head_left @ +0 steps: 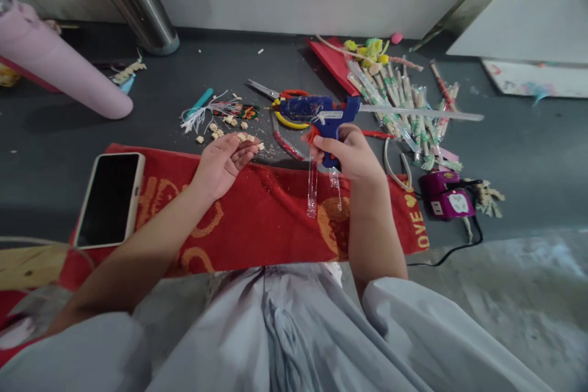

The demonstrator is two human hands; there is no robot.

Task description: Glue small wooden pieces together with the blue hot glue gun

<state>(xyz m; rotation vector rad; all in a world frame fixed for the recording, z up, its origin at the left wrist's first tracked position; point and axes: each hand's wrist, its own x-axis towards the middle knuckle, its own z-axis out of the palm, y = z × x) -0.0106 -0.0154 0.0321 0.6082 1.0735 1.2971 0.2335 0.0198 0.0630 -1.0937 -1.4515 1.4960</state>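
Observation:
My right hand grips the handle of a blue glue gun, nozzle pointing left, with a long clear glue stick sticking out of its back to the right. My left hand lies palm up over the far edge of a red cloth, fingers curled around small tan pieces. More tan pieces lie scattered on the dark floor just beyond it. Two clear glue sticks rest on the cloth below the gun.
A phone lies face up on the cloth's left end. Scissors, white strands, a heap of wrapped sticks, a purple device with a black cord, a pink roll and a metal post surround the cloth.

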